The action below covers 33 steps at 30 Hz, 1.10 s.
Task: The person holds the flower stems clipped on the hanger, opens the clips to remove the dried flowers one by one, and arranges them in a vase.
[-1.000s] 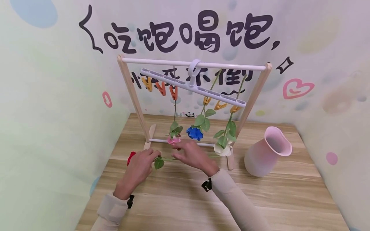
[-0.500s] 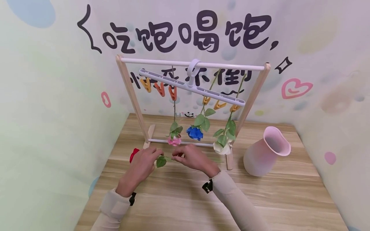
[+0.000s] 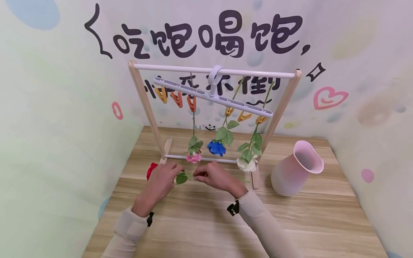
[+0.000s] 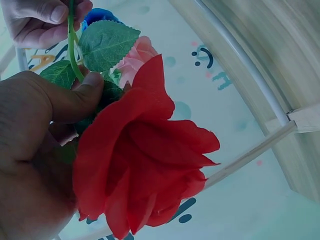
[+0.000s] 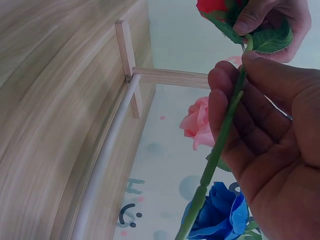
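Observation:
A red artificial rose [image 4: 145,155] lies sideways between both hands, low in front of the rack. My left hand [image 3: 162,181] pinches its stem just below the bloom, thumb on the green. Farther down, my right hand [image 3: 217,175] pinches the same stem [image 5: 220,140] between thumb and fingertips, and the bare end runs on past the palm. Behind the hands, pink [image 3: 193,157], blue [image 3: 216,148] and white [image 3: 246,163] roses hang head down from clothespins on a lilac clip hanger [image 3: 213,96].
The hanger hooks over the top bar of a wooden rack [image 3: 143,95]. Its left end has clothespins without flowers, one yellow [image 3: 161,95] and one orange [image 3: 176,99]. A pink-white vase [image 3: 289,175] stands on the table [image 3: 200,222] to the right, with a printed wall behind.
Both hands have shifted slightly with the red rose, the left one a little right and up. The right hand has drawn back from the pink rose and now pinches the stem.

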Tool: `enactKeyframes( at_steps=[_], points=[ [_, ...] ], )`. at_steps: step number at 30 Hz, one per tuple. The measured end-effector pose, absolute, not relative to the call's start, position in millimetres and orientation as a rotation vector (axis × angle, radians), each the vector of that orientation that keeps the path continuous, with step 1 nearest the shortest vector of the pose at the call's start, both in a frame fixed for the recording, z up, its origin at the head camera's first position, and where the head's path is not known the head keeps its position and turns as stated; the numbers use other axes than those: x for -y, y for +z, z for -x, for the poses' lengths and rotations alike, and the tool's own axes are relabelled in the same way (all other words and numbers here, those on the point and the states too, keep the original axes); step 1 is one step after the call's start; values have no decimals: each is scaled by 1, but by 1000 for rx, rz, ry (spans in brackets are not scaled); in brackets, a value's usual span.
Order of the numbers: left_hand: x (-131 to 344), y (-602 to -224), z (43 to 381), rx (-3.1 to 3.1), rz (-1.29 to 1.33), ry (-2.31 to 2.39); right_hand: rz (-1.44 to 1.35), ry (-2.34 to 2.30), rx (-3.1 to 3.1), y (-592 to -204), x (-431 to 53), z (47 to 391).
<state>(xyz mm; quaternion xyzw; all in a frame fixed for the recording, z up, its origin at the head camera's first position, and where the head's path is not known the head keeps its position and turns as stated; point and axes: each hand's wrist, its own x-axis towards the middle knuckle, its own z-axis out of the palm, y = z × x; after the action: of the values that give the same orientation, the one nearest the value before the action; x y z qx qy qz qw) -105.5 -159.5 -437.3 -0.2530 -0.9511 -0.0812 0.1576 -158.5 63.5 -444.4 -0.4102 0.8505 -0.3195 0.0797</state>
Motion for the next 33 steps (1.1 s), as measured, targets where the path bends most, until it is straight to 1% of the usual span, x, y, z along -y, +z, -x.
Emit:
enactKeyframes(
  at_steps=[15,33],
  points=[
    [148,-433,110,2708,822,-174,1197,-935,-2528,-447,-70,160],
    [138,-428,111,2647,863,-199,1112,-1062,-2505,-449,-82,158]
  ],
)
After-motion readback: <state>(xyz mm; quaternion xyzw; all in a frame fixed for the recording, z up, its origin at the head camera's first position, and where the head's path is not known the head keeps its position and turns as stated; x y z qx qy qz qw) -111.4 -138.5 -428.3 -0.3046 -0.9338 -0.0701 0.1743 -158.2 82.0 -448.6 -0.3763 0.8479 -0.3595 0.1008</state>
